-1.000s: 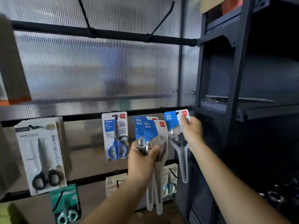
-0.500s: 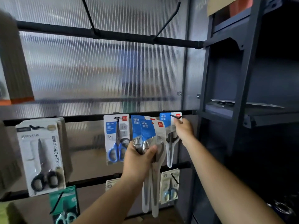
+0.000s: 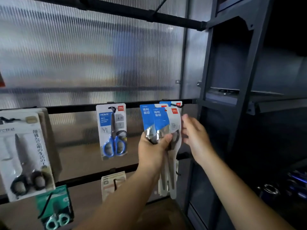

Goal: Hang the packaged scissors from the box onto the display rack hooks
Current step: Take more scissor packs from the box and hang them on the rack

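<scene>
Gripping packs [image 3: 153, 121] — left hand [image 3: 152, 151]; right hand [image 3: 194, 132] beside

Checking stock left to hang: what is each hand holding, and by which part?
The left hand grips the scissor packs around their middle; the right hand, open beside them, holds nothing.

You get soft daylight glowing through the ribbed panel [image 3: 93, 55], while the shelving [image 3: 249, 63] right of it sinks into near-black, the white pack [image 3: 25, 155] at its lower left blurs, and the rack bar [image 3: 116, 9] above bows with wide-angle distortion.
</scene>
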`<state>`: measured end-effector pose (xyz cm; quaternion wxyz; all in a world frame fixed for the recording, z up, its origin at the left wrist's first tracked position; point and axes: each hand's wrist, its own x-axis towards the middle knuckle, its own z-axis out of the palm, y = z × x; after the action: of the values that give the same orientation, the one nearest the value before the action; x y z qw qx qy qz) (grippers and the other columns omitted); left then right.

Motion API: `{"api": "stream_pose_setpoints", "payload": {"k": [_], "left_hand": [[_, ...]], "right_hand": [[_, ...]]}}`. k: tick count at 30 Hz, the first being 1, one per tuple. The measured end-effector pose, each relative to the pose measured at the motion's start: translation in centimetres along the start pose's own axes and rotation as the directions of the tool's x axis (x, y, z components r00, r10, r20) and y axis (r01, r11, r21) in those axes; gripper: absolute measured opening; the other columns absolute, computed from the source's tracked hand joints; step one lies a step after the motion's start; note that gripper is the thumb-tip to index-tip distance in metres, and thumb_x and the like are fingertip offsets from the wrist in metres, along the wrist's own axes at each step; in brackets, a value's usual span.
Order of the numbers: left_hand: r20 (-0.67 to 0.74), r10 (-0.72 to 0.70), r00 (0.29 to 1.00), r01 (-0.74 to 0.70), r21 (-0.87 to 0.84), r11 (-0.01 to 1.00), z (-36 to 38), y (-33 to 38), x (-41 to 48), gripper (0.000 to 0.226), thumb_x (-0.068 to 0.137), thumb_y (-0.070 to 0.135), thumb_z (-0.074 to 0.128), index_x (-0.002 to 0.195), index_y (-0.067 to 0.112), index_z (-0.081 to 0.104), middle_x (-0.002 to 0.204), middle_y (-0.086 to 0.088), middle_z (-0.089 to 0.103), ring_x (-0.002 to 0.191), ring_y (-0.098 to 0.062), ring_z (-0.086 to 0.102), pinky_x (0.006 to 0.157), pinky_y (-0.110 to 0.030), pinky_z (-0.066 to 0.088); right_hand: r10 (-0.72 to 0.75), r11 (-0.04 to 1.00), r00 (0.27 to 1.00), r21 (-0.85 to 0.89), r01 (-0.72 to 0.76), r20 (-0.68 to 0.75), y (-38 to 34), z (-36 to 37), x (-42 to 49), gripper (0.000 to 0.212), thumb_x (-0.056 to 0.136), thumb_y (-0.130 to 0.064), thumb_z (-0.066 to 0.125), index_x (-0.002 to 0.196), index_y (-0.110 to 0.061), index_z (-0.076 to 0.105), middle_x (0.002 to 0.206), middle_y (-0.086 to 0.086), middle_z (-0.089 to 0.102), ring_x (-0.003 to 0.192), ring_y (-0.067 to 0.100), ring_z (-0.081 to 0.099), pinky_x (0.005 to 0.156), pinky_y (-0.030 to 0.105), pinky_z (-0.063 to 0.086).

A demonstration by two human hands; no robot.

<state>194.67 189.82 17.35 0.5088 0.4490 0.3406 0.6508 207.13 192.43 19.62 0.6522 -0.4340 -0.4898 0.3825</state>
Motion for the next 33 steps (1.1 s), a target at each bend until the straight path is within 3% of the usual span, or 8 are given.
{"api": "stream_pose_setpoints", "payload": {"k": [6,10,14,17,22,26,30,33], "left_hand": [[0.028,-0.032,0.999,0.033,-0.054,0.998,1.6,-0.9,0.6,0.04,0.081,-0.002,0.073,0.117,0.009,0.059,0.104,-0.008,0.074,0.094,-0.023,0.072,0.08,-0.033,0.059],[-0.043,-0.028,0.999,0.026,-0.041,0.999,1.7,0.0,0.5,0.015,0.092,0.013,0.065,0.105,0.01,0.057,0.092,-0.007,0.071,0.069,-0.011,0.069,0.056,-0.022,0.054],[-0.069,-0.022,0.997,0.023,0.004,1.0,0.8,0.9,0.7,0.008,0.098,0.021,0.055,0.101,0.014,0.056,0.099,-0.008,0.071,0.091,-0.024,0.071,0.068,-0.029,0.06],[-0.037,-0.061,0.997,0.061,-0.013,0.998,0.1,1.1,0.6,0.012,0.099,0.021,0.054,0.106,0.012,0.058,0.103,-0.012,0.071,0.094,-0.029,0.07,0.066,-0.029,0.059],[-0.007,-0.073,0.997,0.073,0.036,0.997,-0.9,0.8,0.6,0.012,0.099,0.023,0.055,0.106,0.014,0.059,0.103,-0.012,0.072,0.092,-0.03,0.072,0.071,-0.033,0.061],[0.004,-0.069,0.998,0.069,0.001,0.998,-1.2,1.4,0.8,0.014,0.099,0.02,0.055,0.11,0.012,0.06,0.104,-0.012,0.072,0.092,-0.028,0.072,0.06,-0.023,0.057],[0.015,-0.065,0.998,0.065,-0.009,0.998,-1.5,1.7,1.2,0.015,0.098,0.02,0.057,0.11,0.014,0.062,0.101,-0.012,0.074,0.09,-0.029,0.073,0.06,-0.025,0.058],[0.017,-0.055,0.998,0.055,0.032,0.998,-1.7,1.7,1.5,0.015,0.097,0.021,0.058,0.109,0.014,0.064,0.1,-0.01,0.074,0.09,-0.027,0.072,0.071,-0.035,0.062]], "right_hand": [[-0.122,0.992,0.988,0.015,0.124,-0.091,0.0,-0.6,0.5,0.018,0.092,-0.01,0.065,0.108,-0.008,0.057,0.106,0.009,0.071,0.096,0.018,0.07,0.083,0.031,0.056],[-0.155,0.988,0.967,-0.028,0.152,-0.201,-0.3,-1.6,2.4,0.016,0.093,-0.011,0.063,0.108,-0.009,0.059,0.105,0.007,0.072,0.095,0.018,0.07,0.079,0.031,0.057],[-0.134,0.983,0.963,-0.155,0.099,-0.234,0.2,-1.5,4.2,0.022,0.097,-0.015,0.058,0.118,-0.008,0.058,0.111,0.004,0.069,0.099,0.017,0.068,0.076,0.026,0.055],[-0.171,0.952,0.955,-0.291,0.097,-0.243,0.6,-1.0,5.0,0.021,0.1,-0.018,0.052,0.115,-0.007,0.062,0.106,0.005,0.068,0.092,0.014,0.065,0.072,0.022,0.053],[-0.197,0.946,0.926,-0.31,0.093,-0.322,1.1,0.0,6.7,0.032,0.1,-0.026,0.051,0.087,0.0,0.064,0.074,0.007,0.057,0.065,0.013,0.05,0.055,0.022,0.038],[-0.21,0.921,0.919,-0.383,0.071,-0.335,1.3,0.9,8.5,0.035,0.098,-0.024,0.054,0.066,-0.012,0.051,0.059,-0.002,0.046,0.055,0.011,0.041,0.045,0.019,0.031],[-0.171,0.889,0.932,-0.457,0.007,-0.318,1.7,1.9,9.9,0.025,0.098,-0.022,0.051,0.087,-0.005,0.064,0.076,0.007,0.058,0.074,0.02,0.052,0.057,0.026,0.034],[-0.145,0.882,0.939,-0.47,-0.02,-0.311,1.9,1.9,10.2,0.027,0.099,-0.026,0.051,0.099,-0.003,0.066,0.088,0.009,0.062,0.081,0.021,0.056,0.065,0.025,0.038]]}}
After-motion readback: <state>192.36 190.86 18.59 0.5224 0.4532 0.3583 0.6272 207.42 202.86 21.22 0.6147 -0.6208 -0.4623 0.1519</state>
